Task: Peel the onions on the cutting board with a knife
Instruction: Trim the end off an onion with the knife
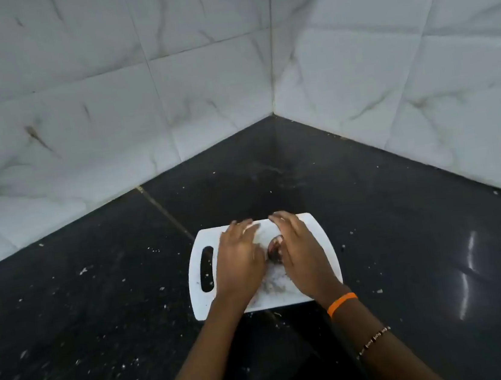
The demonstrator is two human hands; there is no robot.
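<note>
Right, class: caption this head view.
Both hands, left and right, spread over an onion on a white cutting board.

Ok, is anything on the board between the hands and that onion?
Nothing visible does. The onion lies on the white cutting board in the gap between the left hand and right hand, right against the right hand. No knife shows.

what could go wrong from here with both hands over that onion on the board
1. The onion is round and only partly visible between the left hand and right hand; it could roll off the cutting board.
2. No knife is in view, so groping for one hidden under a palm risks a cut.
3. Peel scraps on the board may make it slippery.
</note>
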